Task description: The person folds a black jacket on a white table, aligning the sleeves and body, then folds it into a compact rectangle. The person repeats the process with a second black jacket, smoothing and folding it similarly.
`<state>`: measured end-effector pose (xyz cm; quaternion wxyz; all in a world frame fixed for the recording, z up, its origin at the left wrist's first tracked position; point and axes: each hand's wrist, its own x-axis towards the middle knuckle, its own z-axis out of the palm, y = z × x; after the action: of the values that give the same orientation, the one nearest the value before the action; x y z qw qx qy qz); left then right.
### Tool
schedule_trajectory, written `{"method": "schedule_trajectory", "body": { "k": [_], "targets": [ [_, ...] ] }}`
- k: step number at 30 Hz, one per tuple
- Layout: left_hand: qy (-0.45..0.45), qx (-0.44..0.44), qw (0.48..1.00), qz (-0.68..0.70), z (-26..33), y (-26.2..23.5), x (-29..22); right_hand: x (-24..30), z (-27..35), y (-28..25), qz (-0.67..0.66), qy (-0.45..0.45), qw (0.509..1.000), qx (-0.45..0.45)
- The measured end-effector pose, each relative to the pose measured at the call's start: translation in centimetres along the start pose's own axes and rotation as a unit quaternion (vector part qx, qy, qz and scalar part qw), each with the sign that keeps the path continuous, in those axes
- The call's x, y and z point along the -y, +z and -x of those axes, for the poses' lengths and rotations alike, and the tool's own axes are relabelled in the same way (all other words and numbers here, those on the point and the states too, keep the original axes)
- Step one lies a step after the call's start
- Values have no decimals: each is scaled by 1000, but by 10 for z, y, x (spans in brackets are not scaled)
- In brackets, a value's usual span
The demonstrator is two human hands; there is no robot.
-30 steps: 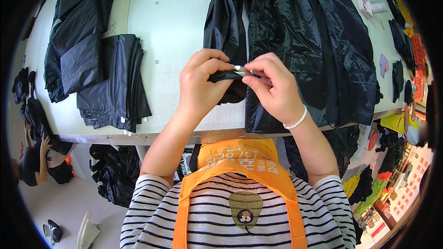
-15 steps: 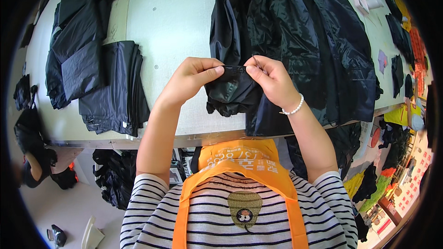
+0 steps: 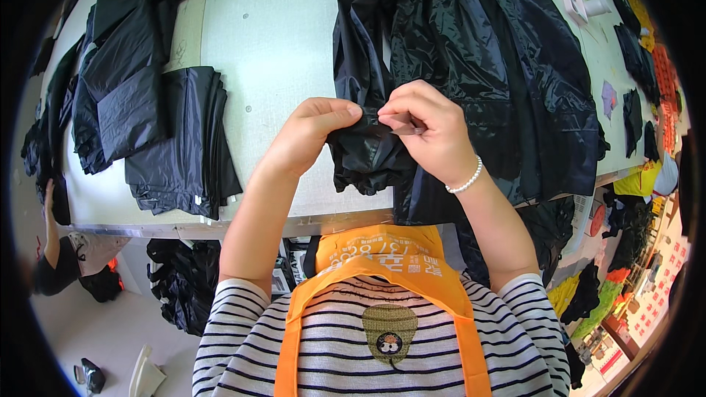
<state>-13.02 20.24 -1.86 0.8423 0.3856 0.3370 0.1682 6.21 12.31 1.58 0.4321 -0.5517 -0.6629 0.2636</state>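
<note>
A glossy black jacket lies spread over the table, one sleeve drawn toward me. My left hand is closed, thumb and forefinger pinching the edge of the black sleeve cuff. Close beside it, my right hand is closed around small, pointed metal thread snips, mostly hidden by the fingers. The right thumb and forefinger meet at the cuff's upper edge; whether they grip fabric or a thread cannot be made out.
Folded black garments are stacked at the left of the pale table. A white box stands at the far right. Another person's arm reaches to the table's left edge. Dark bundles lie below the near edge.
My right hand has turned over and moved left, closer to my left hand, and the snips now point left. At the left, the other person has lifted a black garment onto the table's edge.
</note>
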Motion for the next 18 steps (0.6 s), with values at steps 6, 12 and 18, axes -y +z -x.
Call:
{"method": "schedule_trajectory", "body": {
  "k": [6, 12, 18],
  "targets": [
    [112, -45, 978, -171, 4, 29, -3, 0, 1, 6, 8, 83, 996, 2],
    [71, -109, 977, -169, 3, 33, 3, -11, 4, 12, -136, 185, 973, -20],
    [89, -133, 975, -152, 2, 31, 6, -5, 14, -16, -98, 212, 971, 44]
  ]
}}
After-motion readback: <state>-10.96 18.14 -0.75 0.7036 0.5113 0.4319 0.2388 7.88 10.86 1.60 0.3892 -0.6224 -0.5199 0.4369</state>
